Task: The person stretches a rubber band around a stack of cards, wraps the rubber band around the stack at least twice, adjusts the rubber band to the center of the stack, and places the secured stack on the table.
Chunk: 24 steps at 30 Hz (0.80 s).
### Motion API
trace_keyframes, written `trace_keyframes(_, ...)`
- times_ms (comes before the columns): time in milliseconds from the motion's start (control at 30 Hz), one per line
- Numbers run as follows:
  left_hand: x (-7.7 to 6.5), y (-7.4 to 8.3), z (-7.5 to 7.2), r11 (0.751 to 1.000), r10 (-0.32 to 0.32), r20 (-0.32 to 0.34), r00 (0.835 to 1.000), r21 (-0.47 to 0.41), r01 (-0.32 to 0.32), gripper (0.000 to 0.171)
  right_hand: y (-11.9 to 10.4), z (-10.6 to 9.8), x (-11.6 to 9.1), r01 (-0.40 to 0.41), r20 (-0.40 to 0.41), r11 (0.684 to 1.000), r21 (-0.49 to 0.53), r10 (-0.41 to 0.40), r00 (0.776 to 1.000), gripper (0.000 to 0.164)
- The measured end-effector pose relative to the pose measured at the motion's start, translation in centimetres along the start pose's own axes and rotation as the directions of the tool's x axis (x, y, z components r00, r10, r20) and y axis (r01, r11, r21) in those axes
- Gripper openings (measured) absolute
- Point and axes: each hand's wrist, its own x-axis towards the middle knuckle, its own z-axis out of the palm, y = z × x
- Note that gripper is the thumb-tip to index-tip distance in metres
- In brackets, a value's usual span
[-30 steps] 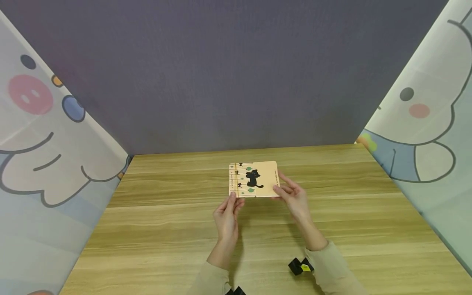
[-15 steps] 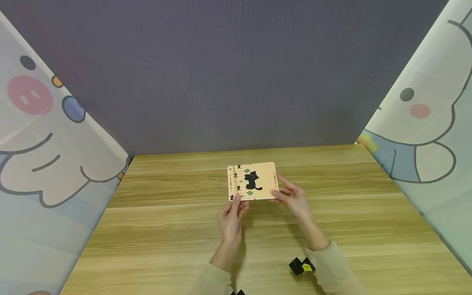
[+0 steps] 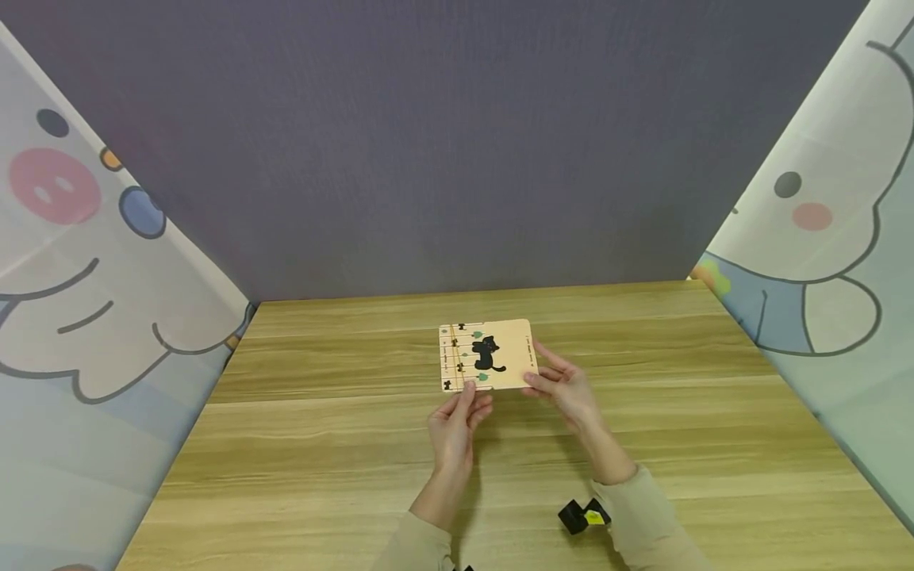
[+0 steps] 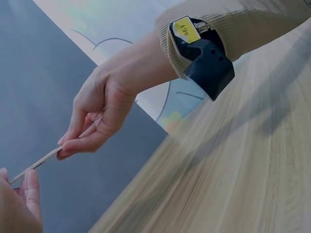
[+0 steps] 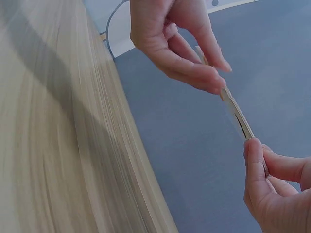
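A small cream notebook (image 3: 503, 357) with a black cat on its cover is held up over the table, its thin edge (image 5: 238, 114) showing in the right wrist view. A narrow yellow band (image 3: 455, 357) runs across its striped left part, slanting towards the left thumb. My left hand (image 3: 451, 436) pinches the lower edge near that band, thumb on the cover and fingers beneath. At the lower right corner my right hand (image 3: 567, 392) grips the notebook, thumb on top. The fingers behind the notebook are partly hidden.
A wood-grain table (image 3: 321, 460) lies below, with a dark grey panel (image 3: 457, 159) upright along its back edge. Cartoon-printed curtains (image 3: 107, 301) hang at both sides. A black camera mount (image 3: 581, 517) sits at the right wrist.
My left hand has slid to the right along the notebook's lower edge, and the band now slants. The notebook has dropped slightly towards me and shifted a little left with my right hand.
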Motion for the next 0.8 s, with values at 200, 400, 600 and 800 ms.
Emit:
trace_keyframes(200,0.6,-0.5,-1.0,1.0,0.0,-0.088,0.996,0.026,0.002,0.035,-3.1,1.9,-1.1,-0.115,-0.074,0.993,-0.005,0.115,0.991,0.06)
trace_keyframes(400,0.7,-0.5,-0.9,0.999,0.006,-0.114,0.993,0.038,-0.002,0.038,-2.3,1.3,-1.0,-0.059,-0.062,0.998,-0.01,0.058,0.996,0.061)
trace_keyframes(600,0.5,-0.9,-0.3,0.997,-0.04,-0.064,0.997,0.067,0.044,0.037,3.5,-2.4,1.5,0.01,-0.018,1.0,-0.027,-0.01,1.0,0.061)
trace_keyframes(800,0.2,-1.1,0.0,0.992,-0.093,-0.044,0.995,0.079,0.096,0.038,6.5,-3.7,2.6,0.003,-0.015,0.998,0.063,-0.002,1.0,0.062)
